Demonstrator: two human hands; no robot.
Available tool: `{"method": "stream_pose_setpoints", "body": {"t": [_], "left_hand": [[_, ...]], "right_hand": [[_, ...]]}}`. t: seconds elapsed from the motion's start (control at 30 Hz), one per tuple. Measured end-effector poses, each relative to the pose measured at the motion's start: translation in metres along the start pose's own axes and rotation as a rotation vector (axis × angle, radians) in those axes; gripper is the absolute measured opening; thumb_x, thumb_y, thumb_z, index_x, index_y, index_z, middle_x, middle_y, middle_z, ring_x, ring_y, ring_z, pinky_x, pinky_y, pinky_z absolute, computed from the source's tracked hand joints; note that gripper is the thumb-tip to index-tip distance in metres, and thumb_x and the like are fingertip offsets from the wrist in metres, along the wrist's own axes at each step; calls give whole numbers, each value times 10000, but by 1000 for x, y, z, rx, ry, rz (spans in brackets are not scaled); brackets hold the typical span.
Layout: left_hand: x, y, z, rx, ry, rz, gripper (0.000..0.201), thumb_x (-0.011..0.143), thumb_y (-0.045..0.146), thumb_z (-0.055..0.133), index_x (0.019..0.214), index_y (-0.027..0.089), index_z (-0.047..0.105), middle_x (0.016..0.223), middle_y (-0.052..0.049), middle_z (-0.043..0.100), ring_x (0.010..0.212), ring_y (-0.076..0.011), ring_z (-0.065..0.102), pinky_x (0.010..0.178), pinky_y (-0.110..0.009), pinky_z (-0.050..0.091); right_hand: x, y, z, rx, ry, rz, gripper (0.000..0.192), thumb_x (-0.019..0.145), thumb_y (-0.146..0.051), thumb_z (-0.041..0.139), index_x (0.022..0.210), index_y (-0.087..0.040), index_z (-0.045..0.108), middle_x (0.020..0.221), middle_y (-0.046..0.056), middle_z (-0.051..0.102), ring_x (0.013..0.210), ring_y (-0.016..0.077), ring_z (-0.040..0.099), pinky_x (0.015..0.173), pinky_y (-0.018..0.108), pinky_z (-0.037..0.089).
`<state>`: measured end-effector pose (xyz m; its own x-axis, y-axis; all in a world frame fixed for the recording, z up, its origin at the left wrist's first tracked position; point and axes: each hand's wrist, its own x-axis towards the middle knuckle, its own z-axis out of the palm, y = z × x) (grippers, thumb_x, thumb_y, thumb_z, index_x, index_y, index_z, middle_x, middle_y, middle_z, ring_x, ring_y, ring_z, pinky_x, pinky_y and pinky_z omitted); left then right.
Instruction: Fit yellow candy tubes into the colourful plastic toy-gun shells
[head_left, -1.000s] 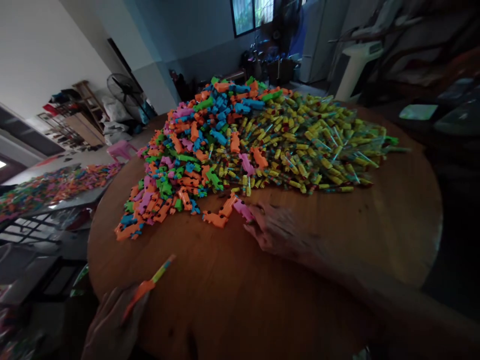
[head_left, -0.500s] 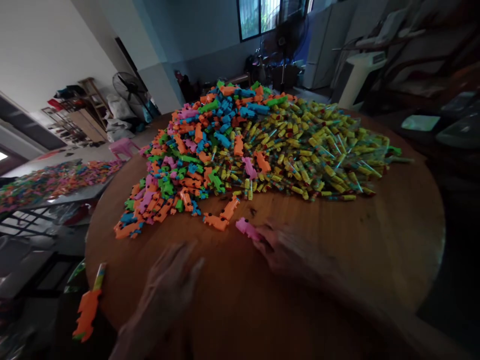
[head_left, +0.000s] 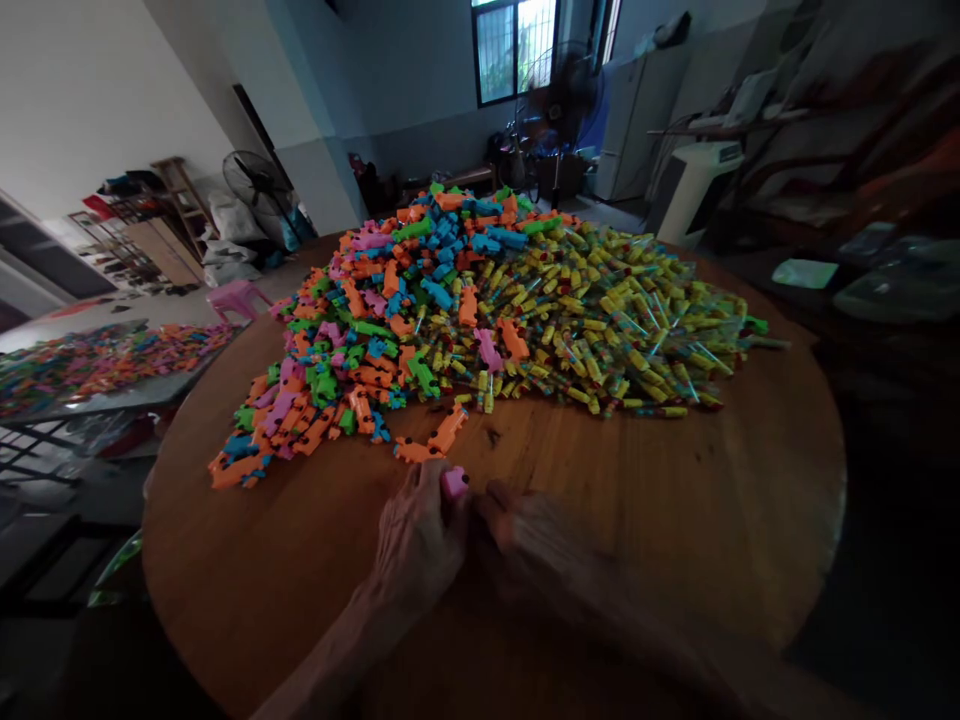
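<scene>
The fingers point(head_left: 439, 495) of the left hand point(head_left: 416, 545) are curled around a small pink plastic piece point(head_left: 454, 482), which shows just above the knuckles, and the right hand point(head_left: 536, 535) has come in against it from the other side, its fingertips meeting the same piece; both hands are blurred, so I cannot tell how firmly the right one has closed. Half a second ago the left hand lay flat and spread on the tabletop point(head_left: 675, 520) and the right alone was dragging the pink piece out of the pile — now the piece sits between the two hands, near the front middle of the round wooden top. An orange piece with a coloured stick, seen in the left hand a second ago and then at the table's edge, is gone from view — that hand is free for the pink one, and my reading is that one piece was finished and let go while this one is just being taken up. Just beyond the hands lie two loose orange pieces point(head_left: 429, 443). Behind them spreads the heap: orange, blue, green and pink plastic pieces point(head_left: 360, 330) on the left, yellow tubes point(head_left: 622, 320) on the right. Farther left another table point(head_left: 90, 365) carries more coloured pieces, with a standing fan point(head_left: 255, 185) behind it.
</scene>
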<state>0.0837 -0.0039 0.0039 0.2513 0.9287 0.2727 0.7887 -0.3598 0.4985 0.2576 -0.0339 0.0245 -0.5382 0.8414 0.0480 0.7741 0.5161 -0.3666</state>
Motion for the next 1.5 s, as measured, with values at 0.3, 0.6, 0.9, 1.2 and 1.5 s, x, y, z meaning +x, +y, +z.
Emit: {"method": "stream_pose_setpoints", "body": {"t": [0.3, 0.6, 0.9, 1.2, 1.5], "left_hand": [[8, -20, -1, -96, 45, 214, 177, 948, 181, 473, 1117, 209, 516, 965, -52, 575, 872, -199, 562, 786, -339, 443], [7, -31, -9, -137, -41, 311, 167, 933, 154, 477, 1088, 195, 524, 980, -59, 558, 870, -183, 541, 763, -303, 429], [10, -34, -19, -138, -99, 306, 152, 923, 155, 513, 1062, 203, 553, 952, -39, 604, 860, -165, 574, 740, -277, 422], [10, -40, -23, -163, -169, 279, 179, 905, 128, 544, 1050, 212, 607, 901, -3, 607, 800, -134, 552, 695, -262, 380], [11, -42, -22, -159, -168, 302, 176, 911, 149, 559, 1056, 209, 640, 852, -10, 606, 760, -138, 539, 677, -265, 370]], "right_hand": [[57, 51, -28, -113, 345, 292, 207, 940, -249, 489, 936, -132, 659, 933, 122, 701, 814, 207, 622, 700, 294, 408], [98, 73, -14, -116, 438, 417, 292, 855, -168, 496, 1108, -63, 597, 917, 161, 713, 796, 243, 639, 669, 307, 394], [50, 57, -3, -11, 372, 276, 191, 832, -138, 501, 880, -152, 686, 802, 60, 696, 697, 166, 592, 653, 273, 393], [7, 34, -15, -57, -34, -47, 282, 885, -124, 495, 1109, -150, 664, 1001, 119, 665, 857, 206, 604, 747, 307, 440], [13, 30, -6, -327, 60, -83, 207, 854, -130, 482, 958, -165, 657, 1112, 147, 620, 669, 161, 551, 583, 312, 335]]}}
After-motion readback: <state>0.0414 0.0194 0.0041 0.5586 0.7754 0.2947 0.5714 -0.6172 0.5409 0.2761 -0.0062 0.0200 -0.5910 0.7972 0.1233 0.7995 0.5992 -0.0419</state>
